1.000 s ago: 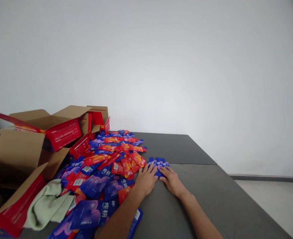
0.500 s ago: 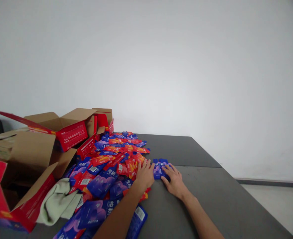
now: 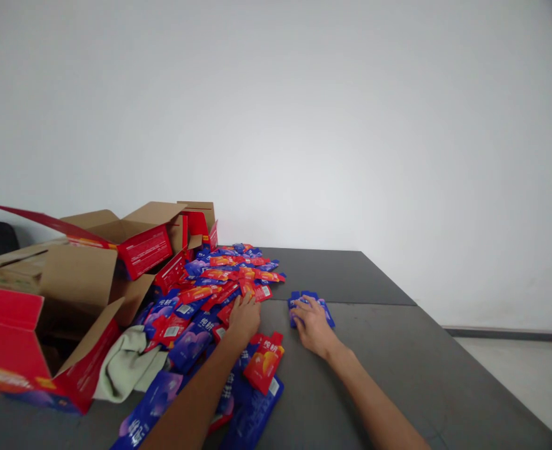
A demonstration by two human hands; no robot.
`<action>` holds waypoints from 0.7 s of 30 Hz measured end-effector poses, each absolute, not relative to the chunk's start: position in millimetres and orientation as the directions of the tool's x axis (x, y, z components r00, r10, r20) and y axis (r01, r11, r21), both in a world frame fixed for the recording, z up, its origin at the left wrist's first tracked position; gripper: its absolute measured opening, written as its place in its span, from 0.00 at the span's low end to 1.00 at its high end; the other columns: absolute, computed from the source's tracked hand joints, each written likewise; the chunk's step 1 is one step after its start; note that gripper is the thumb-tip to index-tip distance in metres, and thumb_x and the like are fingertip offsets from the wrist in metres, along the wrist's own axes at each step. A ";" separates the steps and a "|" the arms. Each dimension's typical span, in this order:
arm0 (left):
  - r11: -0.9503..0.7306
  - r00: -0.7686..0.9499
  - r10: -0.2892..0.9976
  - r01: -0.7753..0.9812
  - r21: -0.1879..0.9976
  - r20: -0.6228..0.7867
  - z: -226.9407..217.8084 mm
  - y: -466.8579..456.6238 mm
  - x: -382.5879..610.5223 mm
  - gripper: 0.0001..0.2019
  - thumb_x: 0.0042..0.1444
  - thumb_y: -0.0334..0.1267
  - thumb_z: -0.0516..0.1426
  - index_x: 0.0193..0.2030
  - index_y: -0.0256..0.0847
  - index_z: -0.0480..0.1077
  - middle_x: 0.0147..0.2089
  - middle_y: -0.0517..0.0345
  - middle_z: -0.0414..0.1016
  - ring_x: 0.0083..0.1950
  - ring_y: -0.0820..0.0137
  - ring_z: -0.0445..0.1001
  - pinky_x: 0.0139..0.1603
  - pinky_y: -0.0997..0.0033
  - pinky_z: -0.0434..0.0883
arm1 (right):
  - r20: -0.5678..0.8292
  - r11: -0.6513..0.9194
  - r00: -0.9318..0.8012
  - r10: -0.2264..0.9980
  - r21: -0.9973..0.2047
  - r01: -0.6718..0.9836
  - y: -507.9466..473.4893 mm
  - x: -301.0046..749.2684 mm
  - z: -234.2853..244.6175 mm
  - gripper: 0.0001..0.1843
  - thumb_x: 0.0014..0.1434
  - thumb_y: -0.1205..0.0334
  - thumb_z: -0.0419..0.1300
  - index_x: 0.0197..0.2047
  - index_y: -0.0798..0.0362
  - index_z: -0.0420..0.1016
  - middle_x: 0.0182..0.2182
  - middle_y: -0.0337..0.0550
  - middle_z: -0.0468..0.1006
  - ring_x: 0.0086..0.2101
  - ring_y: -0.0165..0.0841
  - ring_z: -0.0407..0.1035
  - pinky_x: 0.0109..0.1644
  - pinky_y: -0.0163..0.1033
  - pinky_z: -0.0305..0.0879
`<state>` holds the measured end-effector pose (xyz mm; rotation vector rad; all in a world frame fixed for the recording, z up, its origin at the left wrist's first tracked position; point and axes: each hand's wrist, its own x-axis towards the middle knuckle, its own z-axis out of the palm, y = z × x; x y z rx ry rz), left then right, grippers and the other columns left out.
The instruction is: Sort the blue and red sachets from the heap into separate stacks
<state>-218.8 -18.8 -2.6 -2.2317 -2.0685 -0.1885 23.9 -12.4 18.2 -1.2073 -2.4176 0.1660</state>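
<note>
My right hand lies over two blue pouches side by side on the dark table, its fingers spread across them. They cover much of the pouches' printed fronts. Over the right edge of a heap of red and blue pouches reaches my left hand, its fingers apart and touching red packets. Beside those fingertips is a red packet with a white barcode label. Nearer to me, a red pouch with an orange picture rests on the heap's edge, right of my left forearm.
Open red cardboard boxes stand on the left behind the heap, and another open box is closer to me. A pale green cloth lies between box and pouches. The grey table extends right, with a white wall behind.
My left hand has moved left, away from the blue pouches and onto the heap. My right hand has slid left over the blue pouches. A red pouch near my left forearm now shows fully.
</note>
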 end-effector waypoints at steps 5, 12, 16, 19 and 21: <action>-0.059 0.052 0.980 0.998 0.033 0.190 6.4 -33.3 -217.7 0.18 0.59 0.32 0.48 0.52 0.40 0.74 0.57 0.45 0.75 0.68 0.57 0.59 0.68 0.49 0.51 | 0.286 0.746 -0.696 0.658 -0.375 0.551 -39.3 -4.4 25.3 0.26 0.52 0.73 0.54 0.53 0.53 0.77 0.55 0.47 0.76 0.57 0.39 0.64 0.67 0.46 0.52; -0.083 0.067 0.974 0.994 0.065 0.215 13.9 -43.4 -222.0 0.16 0.54 0.30 0.51 0.46 0.40 0.75 0.55 0.47 0.75 0.68 0.59 0.58 0.68 0.54 0.51 | 0.214 0.776 -0.819 0.532 -0.511 0.370 -79.2 -10.6 42.1 0.15 0.54 0.70 0.56 0.42 0.48 0.79 0.41 0.40 0.80 0.46 0.34 0.70 0.61 0.42 0.55; -0.076 0.059 0.978 0.994 0.078 0.201 17.9 -43.0 -221.4 0.15 0.55 0.30 0.51 0.44 0.40 0.76 0.54 0.48 0.76 0.67 0.59 0.59 0.68 0.54 0.49 | 0.110 0.799 -0.925 0.364 -0.548 0.249 -95.5 -7.6 48.8 0.21 0.53 0.61 0.65 0.51 0.41 0.77 0.53 0.38 0.75 0.56 0.37 0.62 0.66 0.46 0.46; -0.124 0.098 0.970 0.987 0.105 0.222 20.7 -41.7 -221.2 0.14 0.56 0.31 0.52 0.43 0.40 0.76 0.51 0.48 0.77 0.63 0.59 0.63 0.68 0.53 0.51 | 0.007 0.802 -0.942 0.334 -0.528 0.280 -102.2 -8.2 44.0 0.32 0.48 0.57 0.70 0.57 0.34 0.73 0.63 0.36 0.65 0.64 0.44 0.51 0.68 0.52 0.41; -0.176 0.141 0.959 0.976 0.128 0.247 20.9 -41.4 -220.2 0.14 0.55 0.31 0.52 0.42 0.41 0.77 0.50 0.50 0.77 0.61 0.60 0.65 0.68 0.54 0.53 | -0.029 0.789 -0.922 0.385 -0.507 0.345 -103.7 -9.4 39.4 0.28 0.49 0.57 0.70 0.55 0.30 0.75 0.64 0.34 0.63 0.65 0.47 0.48 0.68 0.55 0.41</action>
